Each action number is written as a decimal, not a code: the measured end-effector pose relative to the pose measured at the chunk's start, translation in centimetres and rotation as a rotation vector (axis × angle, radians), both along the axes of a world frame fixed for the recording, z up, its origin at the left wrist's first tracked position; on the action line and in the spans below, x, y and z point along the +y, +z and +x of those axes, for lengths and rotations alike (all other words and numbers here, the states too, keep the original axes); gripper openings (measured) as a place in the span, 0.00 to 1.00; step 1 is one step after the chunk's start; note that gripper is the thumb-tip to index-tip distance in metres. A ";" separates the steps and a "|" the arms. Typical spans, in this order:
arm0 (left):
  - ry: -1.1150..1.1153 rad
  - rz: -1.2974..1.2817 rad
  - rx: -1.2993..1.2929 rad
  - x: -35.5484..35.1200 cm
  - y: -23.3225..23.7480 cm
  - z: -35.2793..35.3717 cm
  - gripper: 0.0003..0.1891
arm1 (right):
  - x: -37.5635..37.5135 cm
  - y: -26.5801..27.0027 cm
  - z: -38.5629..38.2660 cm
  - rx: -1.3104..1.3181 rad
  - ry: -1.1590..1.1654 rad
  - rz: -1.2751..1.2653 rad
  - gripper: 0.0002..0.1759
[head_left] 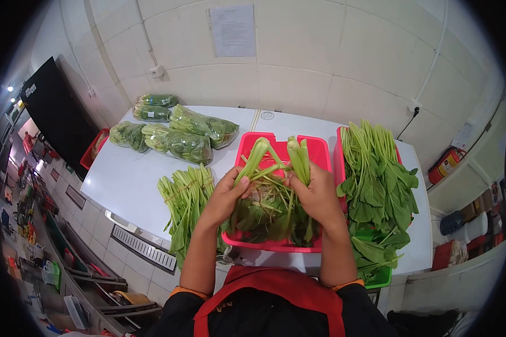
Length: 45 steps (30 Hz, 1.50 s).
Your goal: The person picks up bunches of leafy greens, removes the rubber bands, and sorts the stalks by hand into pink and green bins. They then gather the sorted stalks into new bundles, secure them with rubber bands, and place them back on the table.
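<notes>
My left hand [226, 194] is closed round the stalks of some leafy greens [258, 150], and my right hand [316, 194] grips another bunch of green stalks [299, 157]. Both bunches are held stalk ends up, apart at the top, over a pink-red basket [319, 147]. Their leaves hang down inside it. More loose stems and leaves [270, 196] lie in the basket between my hands. To the left, a pile of long-stemmed greens [185, 194] rests on the white table [129, 174], partly behind my left forearm.
Bagged vegetables [188, 143] lie at the table's back left. On the right, a second red basket [339, 163] is heaped with leafy greens [376, 174]. Below it a green basket [383, 277] holds more leaves. A fire extinguisher [447, 164] stands by the right wall.
</notes>
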<state>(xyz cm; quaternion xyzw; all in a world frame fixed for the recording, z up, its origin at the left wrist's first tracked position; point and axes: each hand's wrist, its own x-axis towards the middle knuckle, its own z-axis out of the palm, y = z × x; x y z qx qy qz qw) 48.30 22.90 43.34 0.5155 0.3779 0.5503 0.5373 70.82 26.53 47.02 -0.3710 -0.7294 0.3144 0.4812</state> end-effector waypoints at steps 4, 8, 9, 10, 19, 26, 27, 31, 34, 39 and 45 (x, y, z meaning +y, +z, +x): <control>0.048 0.031 0.102 -0.1 -0.4 -1.6 0.14 | -1.0 0.7 0.7 -0.052 0.004 -0.034 0.11; 0.068 0.034 0.074 -0.1 -0.7 -3.0 0.15 | -1.1 1.4 1.4 -0.057 -0.074 -0.012 0.09; 0.053 0.023 0.091 -0.4 -0.6 -3.0 0.15 | -1.0 1.3 1.6 -0.054 -0.097 0.006 0.08; 0.038 0.011 0.107 -0.5 -0.6 -3.0 0.15 | -0.9 1.3 1.8 -0.063 -0.114 -0.006 0.09; 0.112 -0.044 -0.319 -1.0 -0.4 -6.4 0.13 | 1.2 2.2 5.3 0.082 -0.281 -0.043 0.17; -0.041 -0.042 -0.257 -0.1 1.8 -2.8 0.17 | 2.1 1.9 1.6 -0.074 -0.251 0.096 0.19; -0.067 -0.046 -0.249 0.0 1.9 -2.5 0.17 | 2.3 1.6 1.3 -0.002 -0.204 0.065 0.20; -0.154 -0.099 -0.212 0.5 1.7 -1.0 0.16 | 1.6 3.4 -0.9 0.033 -0.108 -0.033 0.23; -0.218 -0.095 -0.111 0.6 2.0 0.4 0.17 | 2.4 3.6 -1.9 0.014 0.108 0.012 0.24; -0.250 -0.251 -0.151 -0.1 1.4 -1.0 0.16 | 3.5 3.0 -1.1 -0.204 0.067 0.137 0.17; -0.202 -0.353 -0.259 -1.2 0.6 -3.7 0.13 | 4.8 3.2 1.8 -0.158 -0.222 0.173 0.14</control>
